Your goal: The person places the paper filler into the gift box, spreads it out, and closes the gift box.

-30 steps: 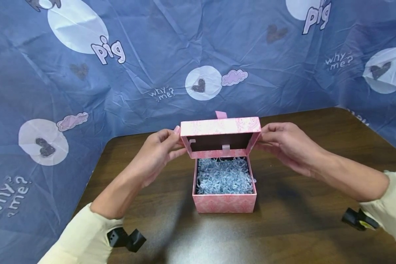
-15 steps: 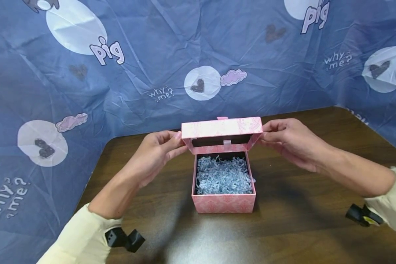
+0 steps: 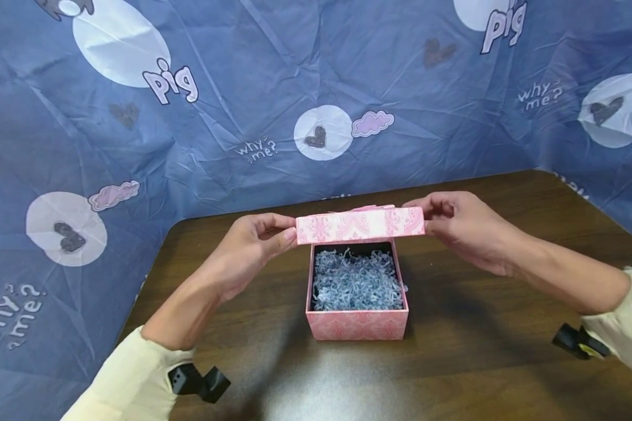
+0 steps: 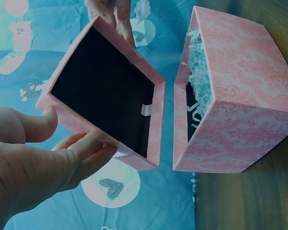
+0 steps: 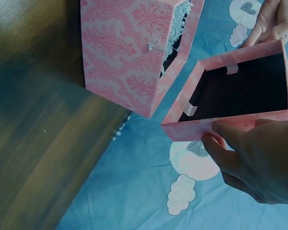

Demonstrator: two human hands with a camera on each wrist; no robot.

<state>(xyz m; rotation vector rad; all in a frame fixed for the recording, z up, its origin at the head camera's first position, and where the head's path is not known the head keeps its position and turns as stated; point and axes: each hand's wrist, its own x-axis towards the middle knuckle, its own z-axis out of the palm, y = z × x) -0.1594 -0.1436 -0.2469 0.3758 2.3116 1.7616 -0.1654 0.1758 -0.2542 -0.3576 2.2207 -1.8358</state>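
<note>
Between both hands, a pink patterned box lid (image 3: 360,226) is held above the rear of a matching pink box (image 3: 357,325). The left hand (image 3: 244,251) pinches the lid's left side, thumb at the front corner. On the lid's right side, the right hand (image 3: 469,231) grips with thumb and fingers. Pale blue shredded paper (image 3: 355,283) fills the box. In the left wrist view the lid's black inside (image 4: 105,91) shows, with a gap between lid and box. A small ribbon tab (image 4: 146,109) sits on the inner rim. Part of a pink ribbon (image 3: 374,207) shows over the lid's top.
The box stands on a dark brown wooden table (image 3: 479,362). Behind it hangs a blue printed cloth (image 3: 242,70), close to the table's back edge. Black wrist cameras (image 3: 197,381) are strapped at both sleeves.
The lid's front has tipped down, so its outer front side now faces the head camera and its inside is hidden there. Both hands turned with it; the box stayed put.
</note>
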